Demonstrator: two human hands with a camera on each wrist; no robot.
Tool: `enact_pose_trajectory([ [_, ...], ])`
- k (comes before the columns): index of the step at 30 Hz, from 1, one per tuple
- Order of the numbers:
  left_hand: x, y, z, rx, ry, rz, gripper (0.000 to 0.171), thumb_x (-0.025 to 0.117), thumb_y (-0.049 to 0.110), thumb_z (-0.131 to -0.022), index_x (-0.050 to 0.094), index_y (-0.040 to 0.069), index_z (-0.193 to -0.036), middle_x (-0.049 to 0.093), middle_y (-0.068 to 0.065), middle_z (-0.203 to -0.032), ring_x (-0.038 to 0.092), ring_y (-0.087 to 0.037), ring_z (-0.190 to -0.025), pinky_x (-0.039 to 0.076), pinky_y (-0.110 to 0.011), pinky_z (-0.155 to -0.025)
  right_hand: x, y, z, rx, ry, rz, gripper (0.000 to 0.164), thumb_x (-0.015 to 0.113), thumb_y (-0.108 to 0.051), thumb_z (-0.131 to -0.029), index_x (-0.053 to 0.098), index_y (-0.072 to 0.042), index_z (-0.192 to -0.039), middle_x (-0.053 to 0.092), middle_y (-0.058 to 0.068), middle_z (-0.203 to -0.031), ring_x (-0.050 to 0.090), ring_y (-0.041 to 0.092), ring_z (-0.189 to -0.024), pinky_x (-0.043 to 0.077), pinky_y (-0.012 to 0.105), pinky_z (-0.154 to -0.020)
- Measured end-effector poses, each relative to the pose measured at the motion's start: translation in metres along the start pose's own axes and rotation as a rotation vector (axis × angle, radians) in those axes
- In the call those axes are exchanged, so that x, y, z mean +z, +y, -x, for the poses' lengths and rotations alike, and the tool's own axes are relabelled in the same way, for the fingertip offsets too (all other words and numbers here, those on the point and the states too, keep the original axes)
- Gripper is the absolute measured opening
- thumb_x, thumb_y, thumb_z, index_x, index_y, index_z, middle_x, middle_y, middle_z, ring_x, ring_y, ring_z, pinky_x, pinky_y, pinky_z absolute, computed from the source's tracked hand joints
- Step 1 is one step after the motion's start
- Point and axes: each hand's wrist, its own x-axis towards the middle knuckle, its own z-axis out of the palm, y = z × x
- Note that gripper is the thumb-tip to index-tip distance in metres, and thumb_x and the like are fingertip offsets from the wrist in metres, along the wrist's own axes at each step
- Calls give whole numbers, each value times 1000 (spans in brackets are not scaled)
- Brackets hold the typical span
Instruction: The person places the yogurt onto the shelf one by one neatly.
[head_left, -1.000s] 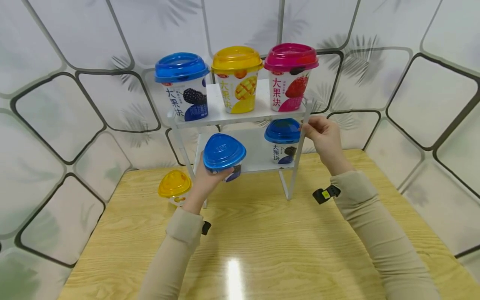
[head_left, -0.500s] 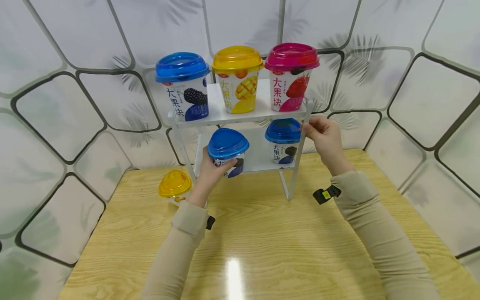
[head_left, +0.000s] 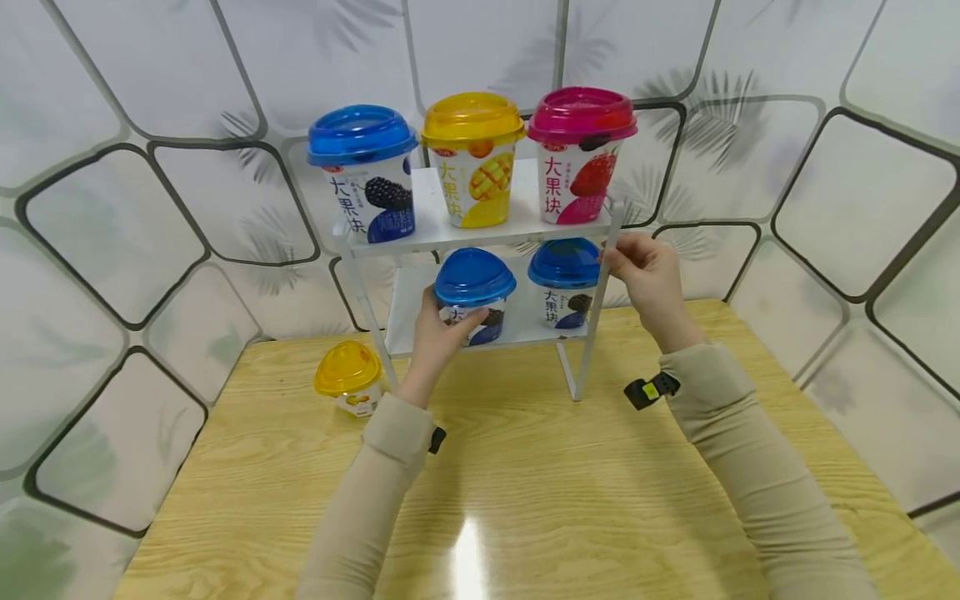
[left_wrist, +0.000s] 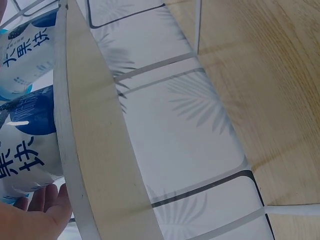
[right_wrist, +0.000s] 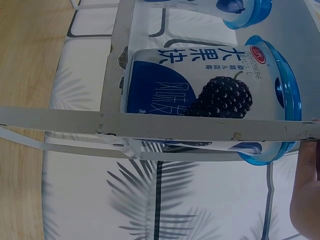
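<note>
My left hand point(head_left: 438, 337) grips a blue-lidded yogurt cup point(head_left: 474, 279) at the lower tier of a white two-tier shelf rack point(head_left: 487, 238). That cup stands nearly upright; whether its base rests fully on the board I cannot tell. In the left wrist view the fingers point(left_wrist: 37, 205) lie against the cup's side point(left_wrist: 27, 150). My right hand point(head_left: 651, 283) pinches the rack's right front post point(head_left: 597, 304). Just inside that post, on the lower tier, stands another blackberry yogurt cup point(head_left: 564, 275), seen large in the right wrist view point(right_wrist: 200, 85).
Along the top tier stand a blue-lidded cup point(head_left: 367, 179), a yellow-lidded mango cup point(head_left: 476, 158) and a pink-lidded strawberry cup point(head_left: 581, 158). A yellow-lidded cup point(head_left: 349, 375) sits on the wooden table point(head_left: 540, 483), left of the rack. Patterned panels point(head_left: 247, 67) enclose the table.
My left hand has moved right and inward, bringing the blue-lidded cup from a forward tilt to nearly upright at the lower tier. The right hand keeps its place on the post.
</note>
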Motion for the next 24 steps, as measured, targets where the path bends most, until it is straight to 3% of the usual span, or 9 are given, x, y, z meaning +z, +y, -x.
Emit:
enact_pose_trajectory([
  [6,7,1,-5,10,15,-2,76,70,31,-76,26,4,-131,39,-14,-129,40,-25,-115,42,-42,-88,1,0,-1,-9,3,-1,18,55,-1,-85,54,17,-88,62,-3,-70,57,9,-64,49,18,-68],
  [10,11,0,-8,27,22,4,74,70,29,-76,28,3,-131,40,-14,-128,41,-25,-114,42,-42,-87,0,1,-1,-7,3,-4,8,55,-1,-85,61,3,-82,62,-3,-71,58,9,-65,48,18,-68],
  [15,15,-2,-11,43,32,-7,73,71,29,-75,30,3,-130,41,-13,-127,41,-25,-113,43,-41,-86,0,2,0,3,8,15,16,55,-2,-86,62,-13,-77,62,-4,-71,58,8,-65,48,18,-69],
  [24,19,-3,-15,57,27,-5,71,70,30,-76,31,3,-129,42,-12,-126,41,-23,-112,43,-40,-86,-1,2,0,1,10,31,15,54,-1,-86,62,-12,-79,62,-4,-72,58,8,-66,48,18,-70],
])
